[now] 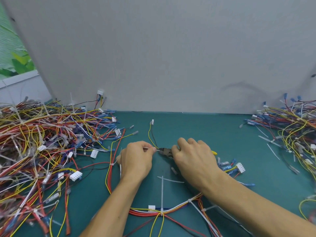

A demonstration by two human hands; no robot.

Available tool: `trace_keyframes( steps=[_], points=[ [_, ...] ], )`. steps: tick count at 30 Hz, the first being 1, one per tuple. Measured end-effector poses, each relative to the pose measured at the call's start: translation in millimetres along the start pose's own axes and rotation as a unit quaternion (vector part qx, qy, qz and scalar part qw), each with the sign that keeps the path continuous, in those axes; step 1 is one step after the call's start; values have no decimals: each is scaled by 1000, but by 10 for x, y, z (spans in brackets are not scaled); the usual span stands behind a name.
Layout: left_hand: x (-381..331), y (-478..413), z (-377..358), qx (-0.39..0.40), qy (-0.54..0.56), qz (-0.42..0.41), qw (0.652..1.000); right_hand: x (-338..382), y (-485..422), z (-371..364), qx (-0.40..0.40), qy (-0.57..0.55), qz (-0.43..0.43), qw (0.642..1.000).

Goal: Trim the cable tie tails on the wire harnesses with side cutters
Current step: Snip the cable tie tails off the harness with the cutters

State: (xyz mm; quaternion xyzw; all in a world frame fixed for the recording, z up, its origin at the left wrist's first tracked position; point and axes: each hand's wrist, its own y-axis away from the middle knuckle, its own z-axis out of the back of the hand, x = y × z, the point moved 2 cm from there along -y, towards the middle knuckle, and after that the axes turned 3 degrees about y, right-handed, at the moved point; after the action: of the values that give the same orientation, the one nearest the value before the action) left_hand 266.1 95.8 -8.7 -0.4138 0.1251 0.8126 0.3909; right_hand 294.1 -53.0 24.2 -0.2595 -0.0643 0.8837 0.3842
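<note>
Many loose harnesses [42, 151] crowd mat [205, 127] around cutters [166, 152].

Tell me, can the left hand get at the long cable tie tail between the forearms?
Probably, once freed: the left hand now pinches a tie by the side cutters; bare mat lies around the long tail.

Left hand [136, 159] pinching, right hand [193, 156] gripping — close together

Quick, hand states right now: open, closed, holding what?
Left hand: closed, pinching the white cable tie on the yellow-and-black wires.
Right hand: closed round the side cutters.
</note>
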Motion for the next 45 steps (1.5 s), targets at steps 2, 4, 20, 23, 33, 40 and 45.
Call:
trace_keyframes(
  steps=[2, 4, 20, 23, 33, 40, 45],
  points=[
    [6, -3, 3, -1, -2, 1, 1000, 20, 9, 16, 11, 9, 6, 1000],
    [10, -4, 6, 0, -3, -1, 1000, 32, 14, 7, 6, 23, 12, 1000],
    [-18, 6, 13, -6, -2, -2, 1000, -5, -73, -50, 106, -23, 83, 991],
    [-18, 0, 8, -7, 11, -5, 1000, -16, -88, -75, 114, -45, 87, 989],
    [-159, 30, 82, 39, 349, -30, 936, -483, -2, -30, 50, -219, -107, 969],
    [-315, 350, 169, 266, -4, -244, 932, -634, 345, 46, 62, -286, -162, 942],
    [-362, 520, 135, 317, -174, -357, 861, -630, 546, -15, 66, -325, -196, 923]
  ],
)
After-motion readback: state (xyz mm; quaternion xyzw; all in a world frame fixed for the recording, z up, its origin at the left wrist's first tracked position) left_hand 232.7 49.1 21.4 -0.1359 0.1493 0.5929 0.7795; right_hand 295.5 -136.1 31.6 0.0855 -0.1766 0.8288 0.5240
